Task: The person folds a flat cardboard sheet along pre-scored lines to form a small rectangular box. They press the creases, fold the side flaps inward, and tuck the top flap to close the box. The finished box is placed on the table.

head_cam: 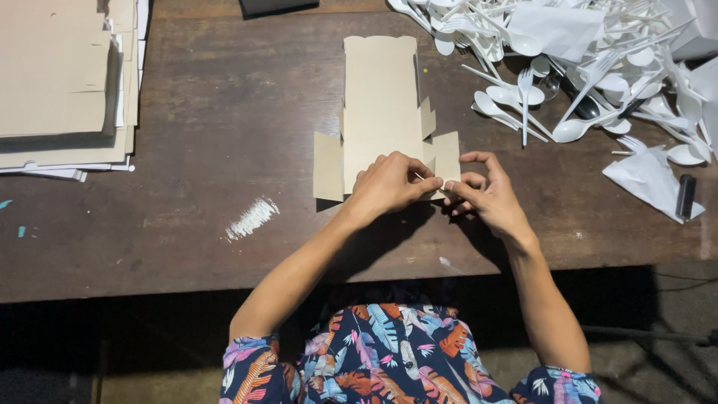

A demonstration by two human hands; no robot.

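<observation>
A flat brown cardboard box blank (380, 97) with side flaps lies on the dark wooden table (209, 217) in front of me. My left hand (390, 183) rests on its near end, fingers curled over the card. My right hand (485, 193) pinches the near right flap of the blank, its thumb and forefinger meeting the left hand's fingertips. The near edge of the blank is hidden under both hands.
A stack of flat cardboard sheets (67, 82) lies at the far left. A heap of white plastic spoons and forks (591, 60) fills the far right, with white paper napkins (649, 179) and a small black object (685, 196) beside it. A white smear (253, 218) marks the table.
</observation>
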